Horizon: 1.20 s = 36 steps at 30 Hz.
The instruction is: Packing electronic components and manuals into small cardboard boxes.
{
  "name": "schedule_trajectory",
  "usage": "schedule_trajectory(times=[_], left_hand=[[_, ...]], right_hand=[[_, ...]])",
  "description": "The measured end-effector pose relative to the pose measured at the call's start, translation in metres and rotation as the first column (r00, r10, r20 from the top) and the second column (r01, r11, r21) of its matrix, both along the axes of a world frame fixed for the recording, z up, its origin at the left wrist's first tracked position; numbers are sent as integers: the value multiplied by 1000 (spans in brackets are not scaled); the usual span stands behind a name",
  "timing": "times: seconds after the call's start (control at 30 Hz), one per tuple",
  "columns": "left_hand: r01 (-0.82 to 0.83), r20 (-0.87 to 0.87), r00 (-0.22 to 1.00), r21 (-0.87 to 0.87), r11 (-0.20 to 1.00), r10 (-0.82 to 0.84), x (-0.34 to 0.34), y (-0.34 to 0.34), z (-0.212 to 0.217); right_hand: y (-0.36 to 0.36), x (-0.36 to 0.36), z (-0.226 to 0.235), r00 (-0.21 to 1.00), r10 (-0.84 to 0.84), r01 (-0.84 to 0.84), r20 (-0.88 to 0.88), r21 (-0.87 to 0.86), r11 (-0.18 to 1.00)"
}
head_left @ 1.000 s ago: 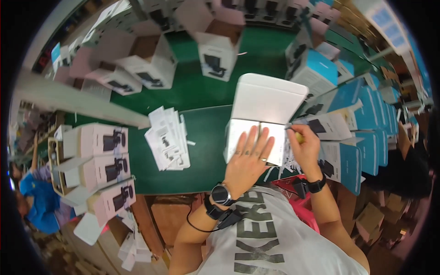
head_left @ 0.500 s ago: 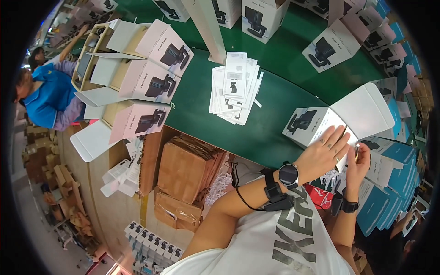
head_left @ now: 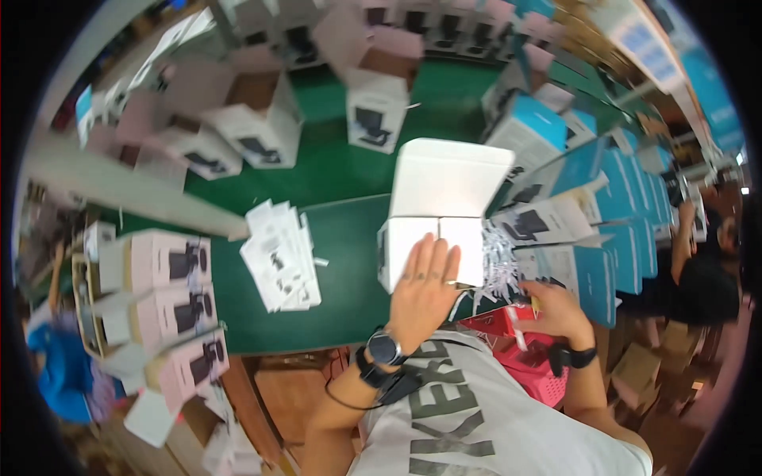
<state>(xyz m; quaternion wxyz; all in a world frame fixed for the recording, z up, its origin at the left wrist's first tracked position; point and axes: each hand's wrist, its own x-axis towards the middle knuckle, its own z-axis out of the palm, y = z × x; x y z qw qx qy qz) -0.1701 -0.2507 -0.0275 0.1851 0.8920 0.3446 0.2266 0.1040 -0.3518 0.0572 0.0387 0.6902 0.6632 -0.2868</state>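
Observation:
A white box (head_left: 432, 238) with its lid (head_left: 448, 176) raised stands on the green table (head_left: 349, 270). My left hand (head_left: 425, 289) lies flat, fingers spread, on the box's inner flaps. My right hand (head_left: 552, 311) is lower right, above a red basket (head_left: 528, 361), closed on a bunch of white shredded paper (head_left: 498, 266) that trails up to the box's right side. Both wrists wear dark watches.
A pile of white leaflets (head_left: 279, 258) lies left of the box. Pink-and-white cartons (head_left: 171, 305) are stacked at far left; open white cartons (head_left: 254, 119) stand behind. Blue boxes (head_left: 611, 214) line the right. Another person (head_left: 702, 270) works at right.
The view swung from the left side of the table to the box. My right hand dropped from the box down over the red basket and now holds shredded paper.

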Motion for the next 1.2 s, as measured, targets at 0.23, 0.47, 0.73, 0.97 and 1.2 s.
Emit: schedule_trajectory(times=[0.23, 0.47, 0.73, 0.97, 1.2], left_hand=[[89, -253, 967, 280, 956, -16, 4, -7, 6], [100, -169, 983, 202, 974, -66, 4, -6, -14], [110, -184, 980, 185, 977, -76, -3, -9, -10], [137, -282, 948, -65, 988, -150, -5, -12, -10], [69, -156, 987, 188, 980, -40, -3, -3, 1]], right_hand=[[67, -79, -14, 934, -20, 256, -357, 626, 736], [149, -122, -60, 982, 73, 105, -175, 822, 560], [152, -132, -60, 903, 351, -5, -248, 812, 584], [150, -139, -58, 938, 269, -33, -220, 714, 699], [79, -45, 11, 964, -158, 249, -216, 511, 822]])
